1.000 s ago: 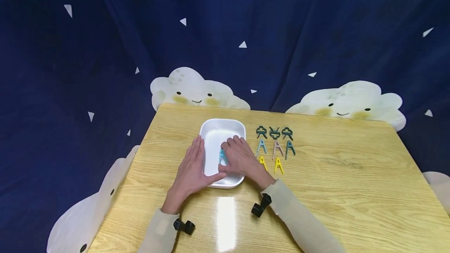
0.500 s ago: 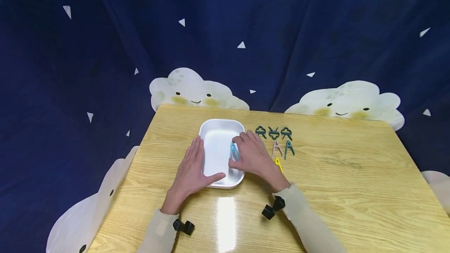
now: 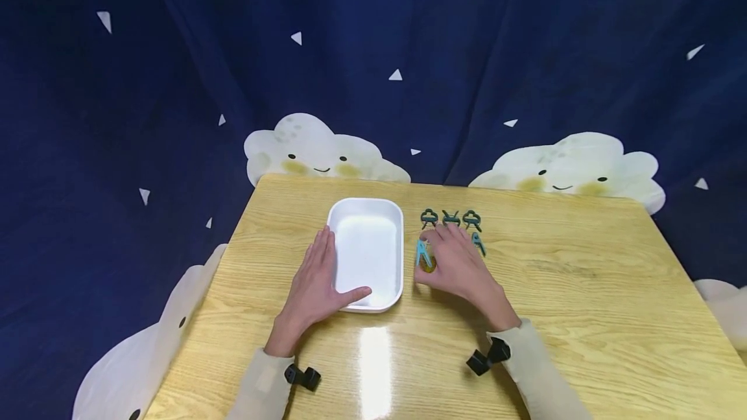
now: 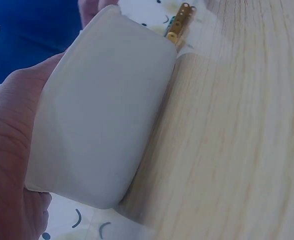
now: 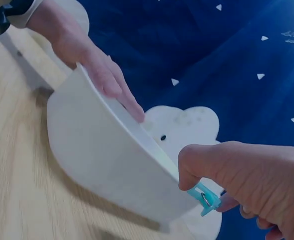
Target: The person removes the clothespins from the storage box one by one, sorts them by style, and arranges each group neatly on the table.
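Observation:
My left hand (image 3: 315, 280) rests along the left side of a white tray (image 3: 367, 238), fingers straight, thumb over its near rim. In the left wrist view the hand lies against the tray wall (image 4: 102, 110). My right hand (image 3: 458, 261), just right of the tray, pinches a light blue clothespin (image 3: 423, 253) between thumb and fingers. In the right wrist view this clothespin (image 5: 205, 197) shows its metal spring, and overlaps the tray's edge. Three dark green cloud-shaped clips (image 3: 428, 218) lie beyond the right hand, and a teal clothespin (image 3: 478, 243) lies partly hidden behind it.
Yellow clips (image 4: 179, 22) show past the tray in the left wrist view; the right hand covers most of that area in the head view. The wooden table (image 3: 583, 290) reaches far to the right. A dark blue cloth with clouds (image 3: 572, 167) hangs behind.
My right hand has carried the light blue clothespin rightward, from over the tray to above the rows of clips on the table. The left hand has stayed at the tray.

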`<control>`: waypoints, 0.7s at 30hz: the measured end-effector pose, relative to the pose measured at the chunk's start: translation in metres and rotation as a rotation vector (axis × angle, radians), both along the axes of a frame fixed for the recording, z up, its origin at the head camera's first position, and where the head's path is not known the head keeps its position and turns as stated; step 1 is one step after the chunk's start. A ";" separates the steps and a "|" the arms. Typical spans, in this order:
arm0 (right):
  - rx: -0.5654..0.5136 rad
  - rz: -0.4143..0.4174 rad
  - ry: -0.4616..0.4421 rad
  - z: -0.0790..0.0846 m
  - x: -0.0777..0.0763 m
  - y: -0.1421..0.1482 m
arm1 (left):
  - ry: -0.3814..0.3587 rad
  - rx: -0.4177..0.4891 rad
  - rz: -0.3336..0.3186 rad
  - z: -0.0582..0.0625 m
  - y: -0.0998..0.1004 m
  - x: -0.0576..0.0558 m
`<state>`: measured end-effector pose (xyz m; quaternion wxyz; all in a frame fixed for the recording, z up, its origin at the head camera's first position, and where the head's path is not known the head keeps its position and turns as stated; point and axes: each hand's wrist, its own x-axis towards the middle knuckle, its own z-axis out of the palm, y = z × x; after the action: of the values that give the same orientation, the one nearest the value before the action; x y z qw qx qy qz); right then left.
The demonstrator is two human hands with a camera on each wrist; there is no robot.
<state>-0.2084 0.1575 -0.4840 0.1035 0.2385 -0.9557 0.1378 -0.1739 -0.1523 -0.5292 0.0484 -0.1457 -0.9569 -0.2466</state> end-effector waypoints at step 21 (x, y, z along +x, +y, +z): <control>0.060 -0.140 -0.073 -0.017 0.016 0.079 | 0.023 0.012 -0.002 0.000 0.000 0.001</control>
<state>-0.1922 0.2361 -0.5014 0.0708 0.1691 -0.9769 0.1101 -0.1729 -0.1522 -0.5294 0.0603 -0.1490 -0.9546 -0.2507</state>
